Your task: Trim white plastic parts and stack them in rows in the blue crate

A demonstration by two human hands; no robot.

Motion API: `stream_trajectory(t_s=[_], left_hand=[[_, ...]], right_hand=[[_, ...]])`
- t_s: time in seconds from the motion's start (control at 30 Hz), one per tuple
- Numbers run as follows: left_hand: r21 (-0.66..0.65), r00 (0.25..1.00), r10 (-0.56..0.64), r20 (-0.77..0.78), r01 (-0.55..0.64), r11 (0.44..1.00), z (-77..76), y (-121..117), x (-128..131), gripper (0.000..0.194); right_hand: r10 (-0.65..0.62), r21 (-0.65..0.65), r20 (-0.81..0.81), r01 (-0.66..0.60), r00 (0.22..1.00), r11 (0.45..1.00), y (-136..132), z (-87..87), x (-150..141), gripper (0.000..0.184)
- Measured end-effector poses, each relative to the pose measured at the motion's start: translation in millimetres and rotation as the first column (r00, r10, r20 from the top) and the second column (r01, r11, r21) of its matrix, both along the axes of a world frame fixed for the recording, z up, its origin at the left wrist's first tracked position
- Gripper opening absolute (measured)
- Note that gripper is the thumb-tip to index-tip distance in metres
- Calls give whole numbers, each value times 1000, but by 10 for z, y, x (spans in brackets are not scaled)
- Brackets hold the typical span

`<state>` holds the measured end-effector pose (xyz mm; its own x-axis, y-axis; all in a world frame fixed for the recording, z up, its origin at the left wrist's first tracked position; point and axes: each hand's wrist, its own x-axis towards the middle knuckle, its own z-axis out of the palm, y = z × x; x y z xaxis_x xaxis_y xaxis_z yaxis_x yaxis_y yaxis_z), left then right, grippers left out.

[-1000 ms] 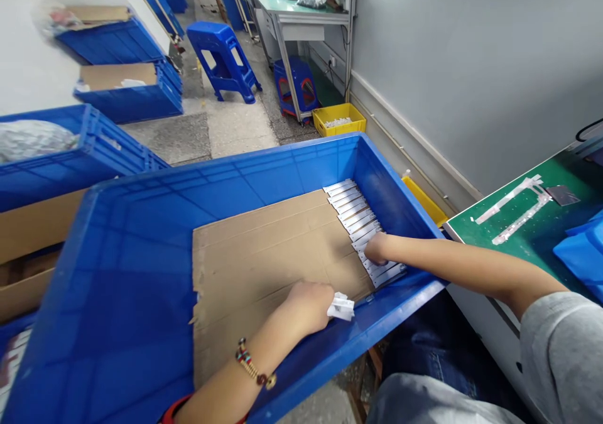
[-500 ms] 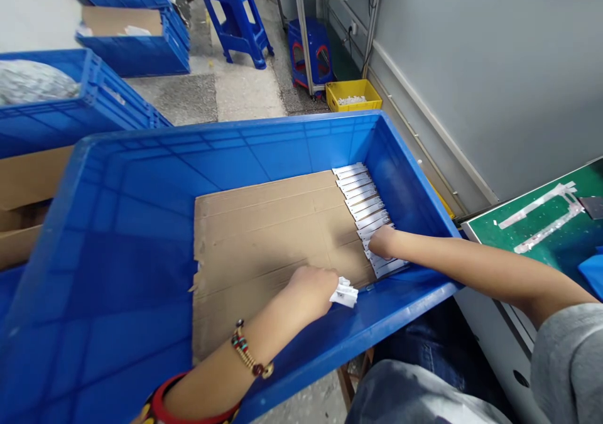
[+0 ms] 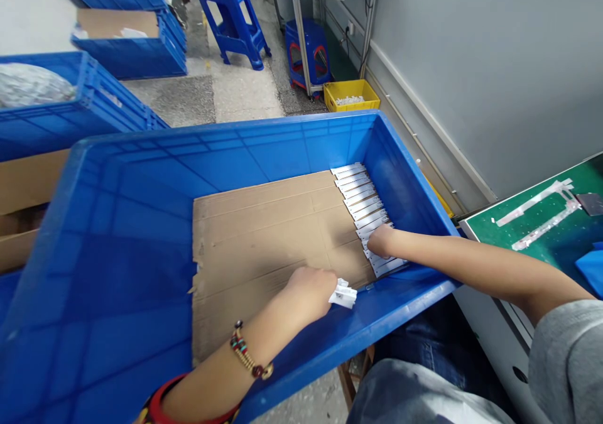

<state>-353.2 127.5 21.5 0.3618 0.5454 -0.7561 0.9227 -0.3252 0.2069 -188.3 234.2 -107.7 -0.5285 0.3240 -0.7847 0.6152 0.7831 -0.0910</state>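
Head view: a large blue plastic crate held a flat brown corrugated cardboard sheet. Narrow white flat strips lay in a slanted row along the sheet's 3 o'clock end. The right hand sat on that row at about 4 o'clock, fingers turned down and hidden, so its grip could not be told. The left hand lay at the sheet's 5 o'clock edge, fingers curled out of sight, a small crumpled white bunch right at them; whether it had hold of the bunch could not be told.

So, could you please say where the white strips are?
In the head view, the white strips lie along the brown cardboard sheet's right edge inside the blue crate, under the right hand.
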Motion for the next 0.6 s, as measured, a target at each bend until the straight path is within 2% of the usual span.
stream_trajectory(t_s=[0.17, 0.37, 0.43, 0.47, 0.5, 0.53, 0.6], left_hand=[[28, 998, 60, 13, -60, 998, -2, -21, -1, 31], [191, 989, 140, 54, -148, 970, -42, 36, 18, 29], [281, 975, 217, 48, -222, 934, -45, 86, 29, 27], [320, 965, 258, 54, -261, 911, -43, 109, 30, 26], [349, 953, 297, 64, -300, 888, -39, 129, 27, 25], [367, 940, 331, 77, -336, 868, -35, 145, 20, 23], [390, 917, 383, 111, -395, 832, -35, 164, -9, 21]], right_hand=[[4, -13, 117, -3, 993, 1000, -36, 168, -62, 40], [16, -40, 141, -11, 990, 999, -23, 451, -128, 38], [-15, -128, 74, 24, 997, 992, 38, 559, -128, 35], [-72, -220, -12, 68, 997, 973, 73, 613, -125, 36], [-166, -349, -117, 116, 979, 930, 106, 663, -120, 36], [-290, -500, -215, 150, 932, 853, 135, 706, -115, 37], [-551, -758, -312, 147, 774, 636, 174, 765, -109, 39]])
